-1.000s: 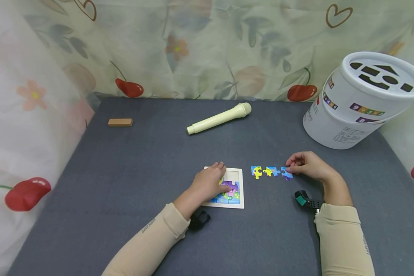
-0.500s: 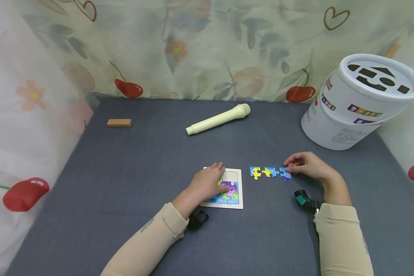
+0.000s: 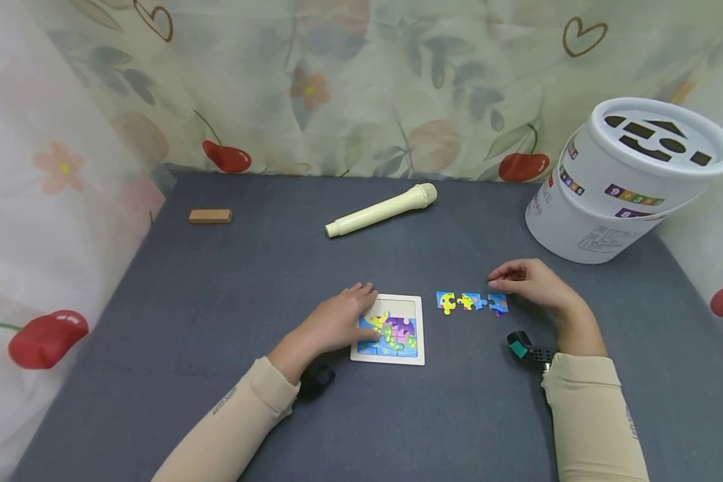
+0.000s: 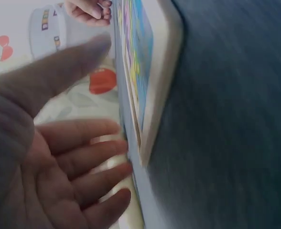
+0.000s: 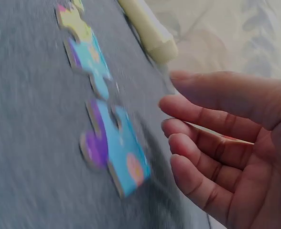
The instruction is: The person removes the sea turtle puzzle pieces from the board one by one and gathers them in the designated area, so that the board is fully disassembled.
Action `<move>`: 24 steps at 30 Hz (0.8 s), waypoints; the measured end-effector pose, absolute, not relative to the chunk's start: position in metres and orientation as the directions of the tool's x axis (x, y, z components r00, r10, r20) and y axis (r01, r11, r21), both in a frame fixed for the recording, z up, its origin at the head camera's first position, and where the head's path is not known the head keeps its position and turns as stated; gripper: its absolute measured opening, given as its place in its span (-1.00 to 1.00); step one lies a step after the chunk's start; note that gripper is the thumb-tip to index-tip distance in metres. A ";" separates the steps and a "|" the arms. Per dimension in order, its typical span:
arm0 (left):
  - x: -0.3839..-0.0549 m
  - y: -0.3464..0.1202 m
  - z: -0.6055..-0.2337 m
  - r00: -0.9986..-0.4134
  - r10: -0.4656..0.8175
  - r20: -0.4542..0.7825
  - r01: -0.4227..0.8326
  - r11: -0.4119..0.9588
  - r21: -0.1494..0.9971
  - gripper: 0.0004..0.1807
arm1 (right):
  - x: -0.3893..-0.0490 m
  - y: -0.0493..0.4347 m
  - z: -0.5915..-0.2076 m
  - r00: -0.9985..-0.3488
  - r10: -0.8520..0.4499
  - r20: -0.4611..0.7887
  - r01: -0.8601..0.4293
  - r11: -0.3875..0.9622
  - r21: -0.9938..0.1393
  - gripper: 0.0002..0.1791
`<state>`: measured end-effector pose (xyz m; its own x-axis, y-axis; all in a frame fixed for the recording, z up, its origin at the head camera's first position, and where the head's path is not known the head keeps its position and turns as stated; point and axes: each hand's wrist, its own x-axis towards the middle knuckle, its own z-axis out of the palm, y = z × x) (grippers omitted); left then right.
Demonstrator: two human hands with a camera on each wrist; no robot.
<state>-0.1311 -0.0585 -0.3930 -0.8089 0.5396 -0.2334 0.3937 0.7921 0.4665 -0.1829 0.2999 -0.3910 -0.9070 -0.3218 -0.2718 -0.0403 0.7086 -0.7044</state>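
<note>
Across the tabletop (image 3: 265,288), the bucket (image 3: 614,181) holds the far right corner, likely parked out of the way; left hand (image 3: 336,318), fingers spread, gripping nothing, by the puzzle board (image 3: 422,335) midway between side edges; right hand (image 3: 533,284), fingers loosely bent, pinching nothing, beside three puzzle pieces (image 3: 472,300), perhaps lined up for easy viewing, right of the board.

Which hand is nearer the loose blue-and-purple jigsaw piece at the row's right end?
Right. The right hand is just beside the blue-and-purple jigsaw piece, not touching it; the left hand is farther away, to the piece's left, by the square cream-framed puzzle.
</note>
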 end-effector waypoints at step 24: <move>-0.128 -0.085 -0.407 -0.778 0.592 -0.210 0.375 0.707 0.600 -0.06 | -0.185 0.170 -0.379 -0.781 -0.589 -0.208 -0.295 0.642 -0.708 -0.71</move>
<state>-0.1277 -0.0848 -0.4068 -0.7783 0.5916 -0.2104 0.3748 0.7065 0.6003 -0.1846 0.1702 -0.3786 -0.7811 -0.5888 -0.2079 -0.2951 0.6415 -0.7081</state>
